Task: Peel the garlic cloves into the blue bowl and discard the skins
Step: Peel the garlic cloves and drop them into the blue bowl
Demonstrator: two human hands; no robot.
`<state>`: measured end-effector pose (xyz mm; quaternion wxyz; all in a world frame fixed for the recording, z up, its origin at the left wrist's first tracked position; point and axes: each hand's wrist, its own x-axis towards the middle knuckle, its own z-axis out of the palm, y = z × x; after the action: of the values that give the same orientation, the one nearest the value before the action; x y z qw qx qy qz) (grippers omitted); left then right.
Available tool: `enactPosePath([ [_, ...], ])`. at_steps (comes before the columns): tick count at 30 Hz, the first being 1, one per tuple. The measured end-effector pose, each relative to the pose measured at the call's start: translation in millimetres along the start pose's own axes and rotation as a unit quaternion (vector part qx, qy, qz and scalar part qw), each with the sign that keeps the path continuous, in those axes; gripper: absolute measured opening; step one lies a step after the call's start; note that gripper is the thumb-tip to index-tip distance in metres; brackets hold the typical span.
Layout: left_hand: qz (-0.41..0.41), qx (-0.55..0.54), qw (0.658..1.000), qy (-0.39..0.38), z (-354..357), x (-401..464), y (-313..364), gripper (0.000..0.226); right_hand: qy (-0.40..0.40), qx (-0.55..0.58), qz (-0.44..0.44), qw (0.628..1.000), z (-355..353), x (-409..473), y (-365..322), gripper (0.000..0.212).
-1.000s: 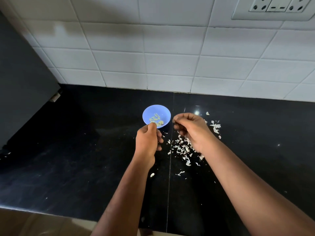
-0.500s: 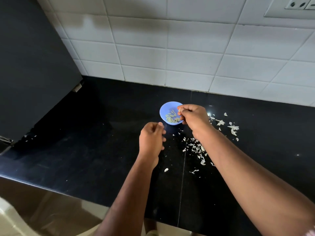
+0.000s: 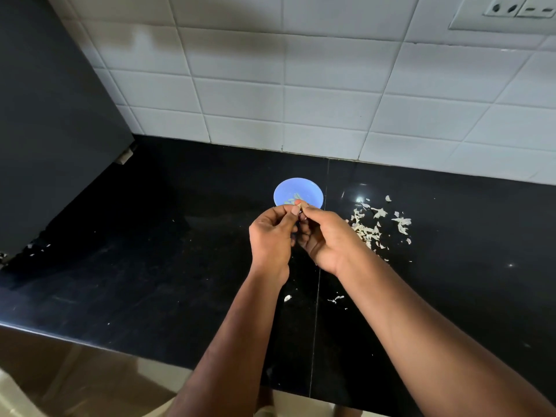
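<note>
A small blue bowl (image 3: 298, 189) stands on the black counter (image 3: 150, 266) with several peeled garlic cloves (image 3: 291, 200) in it. My left hand (image 3: 270, 239) and my right hand (image 3: 325, 239) meet just in front of the bowl. Their thumbs and fingertips pinch a small garlic clove (image 3: 301, 206) between them, and the fingers hide most of it. A pile of pale garlic skins (image 3: 370, 230) lies on the counter to the right of my right hand.
Stray skin bits (image 3: 288, 297) lie near the counter's front edge. A dark cabinet side (image 3: 54, 130) stands at the left, a white tiled wall (image 3: 301, 85) behind, with a socket plate (image 3: 511, 10) at the upper right.
My right hand drew back from over the bowl and my left hand moved right to meet it. Both now pinch a clove together in front of the bowl.
</note>
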<state>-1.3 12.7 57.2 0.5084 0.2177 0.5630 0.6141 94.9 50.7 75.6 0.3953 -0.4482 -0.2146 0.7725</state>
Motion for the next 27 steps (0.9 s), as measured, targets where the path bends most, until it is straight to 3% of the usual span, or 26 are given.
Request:
enactPosePath([
  [5, 0.017, -0.021, 0.999, -0.037, -2, -3, -1, 0.021, -0.001, 0.070, 0.069, 0.995, -2, -9, -3, 0.012],
  [10, 0.034, 0.062, 0.997, -0.038, 1, 6, -4, 0.013, 0.004, 0.051, 0.093, 0.994, -5, -5, -9, 0.008],
  [17, 0.098, 0.154, 0.983, 0.027, 11, 12, -1, 0.009, -0.008, 0.053, 0.037, 0.998, -12, -1, -18, 0.016],
  [23, 0.072, 0.265, 0.961, -0.027, 15, 8, -13, 0.015, 0.037, -0.117, -0.057, 0.991, -46, 4, -38, 0.012],
  [27, 0.016, 0.328, 0.941, -0.083, 20, 5, -26, 0.014, 0.080, -0.332, -0.086, 0.936, -77, 2, -52, 0.015],
])
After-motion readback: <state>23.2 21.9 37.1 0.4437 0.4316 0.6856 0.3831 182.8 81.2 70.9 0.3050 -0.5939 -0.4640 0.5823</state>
